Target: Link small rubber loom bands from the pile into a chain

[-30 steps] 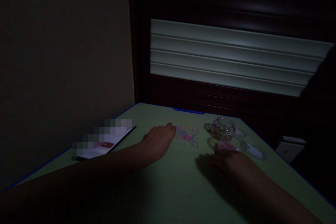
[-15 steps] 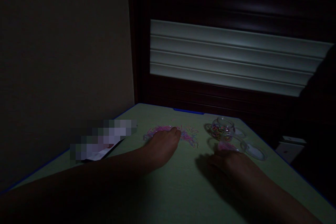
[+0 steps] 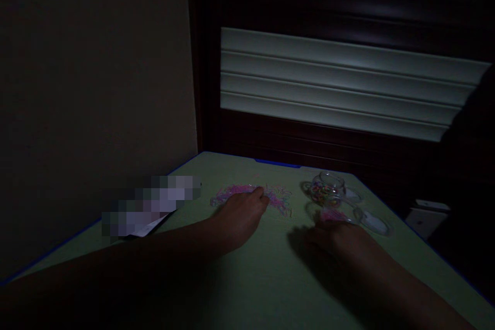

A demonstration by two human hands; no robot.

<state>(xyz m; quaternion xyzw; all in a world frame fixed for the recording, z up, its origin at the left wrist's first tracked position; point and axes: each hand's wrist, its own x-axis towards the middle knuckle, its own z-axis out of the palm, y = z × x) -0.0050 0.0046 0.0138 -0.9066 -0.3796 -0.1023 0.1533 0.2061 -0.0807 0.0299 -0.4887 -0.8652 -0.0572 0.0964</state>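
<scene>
My left hand (image 3: 245, 211) reaches over a spread of thin, small pink, purple and blue loops (image 3: 278, 201) that look like rubber bands. Its thumb and fingers are pinched together at the edge of the pile; what they hold, if anything, is too small to make out. My right hand (image 3: 336, 237) is curled at the near side of a clear jar (image 3: 350, 211) with pink bands (image 3: 330, 215) inside, and appears to hold it. Its fingertips are mostly hidden in the dim light.
Behind the right hand stands another clear round jar (image 3: 328, 188) with mixed coloured bands. A blurred flat item (image 3: 150, 206) lies at the table's left edge. The pale green table (image 3: 263, 278) has a blue rim; a wall and dark slatted panel border it. A white box (image 3: 427, 216) is beyond its right edge.
My left fingertips have shifted very slightly to the right over the loops. The right hand and both jars look almost unmoved.
</scene>
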